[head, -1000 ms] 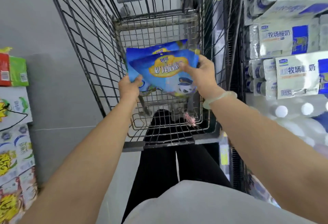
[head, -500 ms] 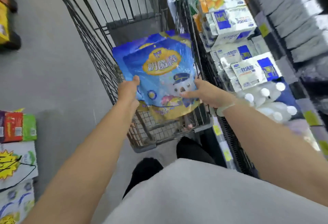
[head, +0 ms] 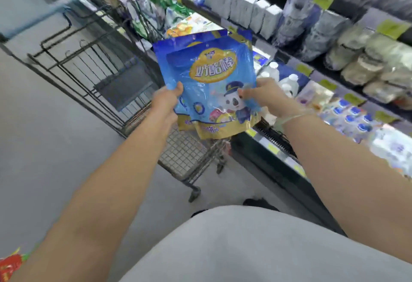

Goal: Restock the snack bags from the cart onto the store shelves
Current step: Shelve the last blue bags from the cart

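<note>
Two or three overlapping blue snack bags [head: 209, 81] with a yellow logo and a cartoon koala are held upright in front of me. My left hand [head: 166, 101] grips their left edge with the thumb over the front. My right hand [head: 263, 94] pinches their right side near the koala picture. The bags hang above the near end of the black wire cart [head: 107, 76], between it and the store shelves [head: 289, 63] on the right. How many bags are in the stack is hidden by the front one.
The shelves carry white cartons [head: 245, 11], pale wrapped packs [head: 367, 58], white bottles [head: 287, 81] and blue-capped cups [head: 350, 114]. Yellow price tags line the shelf edges. Grey floor lies to the left. A red package [head: 9, 264] shows at the bottom left corner.
The bags came up out of the cart and moved right toward the shelves. My view swung from the cart basket onto the shelving. Both hands kept hold.
</note>
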`<act>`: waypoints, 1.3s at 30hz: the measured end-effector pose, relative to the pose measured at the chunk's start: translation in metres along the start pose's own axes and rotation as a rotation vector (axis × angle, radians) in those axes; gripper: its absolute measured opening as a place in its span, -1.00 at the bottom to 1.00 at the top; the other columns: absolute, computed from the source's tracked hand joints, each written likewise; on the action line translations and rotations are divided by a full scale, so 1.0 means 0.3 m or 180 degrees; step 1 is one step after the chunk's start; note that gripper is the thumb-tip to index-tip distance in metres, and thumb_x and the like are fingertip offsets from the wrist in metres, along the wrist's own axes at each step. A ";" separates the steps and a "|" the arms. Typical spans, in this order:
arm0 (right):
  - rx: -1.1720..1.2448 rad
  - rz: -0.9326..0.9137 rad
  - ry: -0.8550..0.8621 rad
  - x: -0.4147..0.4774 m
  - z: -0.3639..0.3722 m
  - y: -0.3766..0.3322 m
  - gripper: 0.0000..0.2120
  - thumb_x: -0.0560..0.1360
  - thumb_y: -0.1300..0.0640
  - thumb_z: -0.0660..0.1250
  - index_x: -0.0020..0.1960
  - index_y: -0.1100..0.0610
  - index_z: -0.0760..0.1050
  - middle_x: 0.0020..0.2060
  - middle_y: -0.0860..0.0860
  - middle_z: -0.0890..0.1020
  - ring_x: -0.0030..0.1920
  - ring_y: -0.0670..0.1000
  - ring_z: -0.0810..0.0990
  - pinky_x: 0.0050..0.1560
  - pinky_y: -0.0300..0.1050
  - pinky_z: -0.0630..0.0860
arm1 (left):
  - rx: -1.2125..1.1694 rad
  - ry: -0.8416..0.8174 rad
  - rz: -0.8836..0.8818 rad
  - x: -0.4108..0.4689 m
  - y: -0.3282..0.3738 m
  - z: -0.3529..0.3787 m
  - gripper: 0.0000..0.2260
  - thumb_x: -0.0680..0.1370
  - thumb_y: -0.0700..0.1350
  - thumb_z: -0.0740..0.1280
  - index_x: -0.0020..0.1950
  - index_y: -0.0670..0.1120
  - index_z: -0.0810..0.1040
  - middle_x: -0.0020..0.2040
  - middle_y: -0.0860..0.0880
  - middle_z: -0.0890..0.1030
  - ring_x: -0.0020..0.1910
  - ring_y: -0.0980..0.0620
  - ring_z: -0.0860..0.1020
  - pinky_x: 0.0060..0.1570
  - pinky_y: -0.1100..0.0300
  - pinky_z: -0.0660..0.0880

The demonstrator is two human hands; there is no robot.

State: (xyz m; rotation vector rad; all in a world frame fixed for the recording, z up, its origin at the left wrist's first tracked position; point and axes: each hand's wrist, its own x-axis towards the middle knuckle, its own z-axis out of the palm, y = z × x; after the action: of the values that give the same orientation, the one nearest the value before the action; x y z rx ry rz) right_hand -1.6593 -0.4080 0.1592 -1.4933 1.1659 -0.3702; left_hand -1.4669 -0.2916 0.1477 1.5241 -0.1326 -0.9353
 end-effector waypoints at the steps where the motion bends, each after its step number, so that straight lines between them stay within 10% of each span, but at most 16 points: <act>1: -0.0206 0.0039 0.0167 -0.030 -0.042 0.013 -0.79 0.45 0.21 0.40 0.03 0.32 0.58 -0.39 -0.01 0.54 -0.44 -0.17 0.49 -0.35 -0.19 0.43 | 0.0108 -0.0081 0.0021 -0.024 -0.010 0.039 -0.84 0.56 -0.21 0.30 -0.22 -0.07 0.50 -0.32 0.02 0.64 -0.27 0.01 0.56 -0.10 0.03 0.57; 5: -0.0689 0.0244 0.0729 -0.217 -0.260 0.110 -0.84 0.46 0.13 0.39 -0.05 0.22 0.57 -0.34 0.06 0.51 -0.35 -0.02 0.46 -0.40 -0.23 0.40 | 0.0625 -0.0501 0.0081 -0.177 -0.079 0.244 -0.84 0.54 -0.18 0.33 -0.25 -0.07 0.49 -0.16 -0.10 0.59 -0.09 -0.08 0.54 0.04 -0.11 0.52; 10: 0.0504 0.0345 0.1512 -0.536 -0.546 0.334 -0.79 0.50 0.15 0.35 0.05 0.28 0.57 -0.26 0.10 0.57 -0.33 0.00 0.52 -0.41 -0.20 0.48 | 0.1013 -0.1172 0.0261 -0.427 -0.206 0.540 -0.81 0.52 -0.21 0.36 -0.28 -0.07 0.49 -0.27 -0.06 0.59 -0.24 -0.08 0.56 -0.09 0.00 0.55; 14: 0.1004 0.0161 0.2016 -0.841 -0.771 0.519 -0.83 0.54 0.20 0.30 -0.24 0.14 0.52 -0.42 -0.04 0.57 -0.54 -0.20 0.54 -0.56 -0.35 0.43 | 0.1321 -0.1862 0.0485 -0.679 -0.355 0.762 -0.80 0.53 -0.26 0.34 -0.28 -0.06 0.51 -0.35 0.00 0.60 -0.30 -0.01 0.53 -0.14 0.04 0.52; 20: 0.1465 0.0341 0.2788 -1.235 -1.059 0.815 -0.87 0.55 0.11 0.28 -0.05 0.18 0.52 -0.27 0.02 0.58 -0.27 0.03 0.53 -0.50 -0.27 0.42 | 0.1434 -0.2934 0.0544 -1.061 -0.610 1.065 -0.88 0.54 -0.26 0.32 -0.18 -0.11 0.54 -0.20 -0.08 0.62 -0.18 -0.08 0.58 -0.04 -0.02 0.54; 26: 0.2147 0.0495 0.3754 -1.568 -1.260 1.064 -0.88 0.56 0.11 0.28 -0.04 0.15 0.53 -0.17 0.06 0.59 -0.22 0.07 0.54 -0.30 -0.08 0.45 | 0.1270 -0.3073 0.0126 -1.320 -0.862 1.315 -0.82 0.55 -0.28 0.29 -0.22 -0.08 0.52 -0.47 0.12 0.64 -0.41 0.11 0.59 -0.27 0.17 0.56; 29: 0.2264 0.0620 0.4082 -1.703 -1.346 1.184 -0.70 0.53 0.05 0.31 0.15 0.23 0.51 -0.04 0.16 0.59 -0.11 0.13 0.52 -0.23 0.06 0.41 | 0.1526 -0.3068 0.0059 -1.428 -0.970 1.414 -0.79 0.57 -0.27 0.26 -0.24 -0.06 0.49 -0.34 0.04 0.62 -0.28 0.03 0.55 -0.21 0.14 0.54; 33: 0.2306 0.0763 0.4474 -1.822 -1.461 1.304 -0.90 0.55 0.10 0.28 -0.06 0.11 0.52 -0.15 0.08 0.58 -0.19 0.09 0.51 -0.32 -0.08 0.39 | 0.2066 -0.3157 0.0268 -1.529 -1.087 1.545 -0.92 0.60 -0.24 0.21 -0.03 -0.13 0.48 -0.21 -0.03 0.53 -0.31 0.10 0.44 -0.33 0.24 0.38; 39: 0.2351 0.0999 0.4659 -1.885 -1.666 1.480 -0.90 0.56 0.12 0.26 -0.01 0.16 0.48 -0.14 0.09 0.57 -0.22 0.06 0.51 -0.31 -0.13 0.39 | 0.2427 -0.3280 0.0355 -1.628 -1.194 1.786 -0.74 0.58 -0.22 0.23 -0.27 0.03 0.44 -0.16 -0.06 0.50 -0.18 -0.01 0.40 -0.21 0.15 0.35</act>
State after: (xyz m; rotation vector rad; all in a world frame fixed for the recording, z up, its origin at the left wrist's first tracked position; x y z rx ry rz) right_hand -2.5012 -0.1703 0.1254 -0.1835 1.9748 -1.6076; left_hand -2.2733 -0.3481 0.1227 1.5041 -1.4255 -1.6061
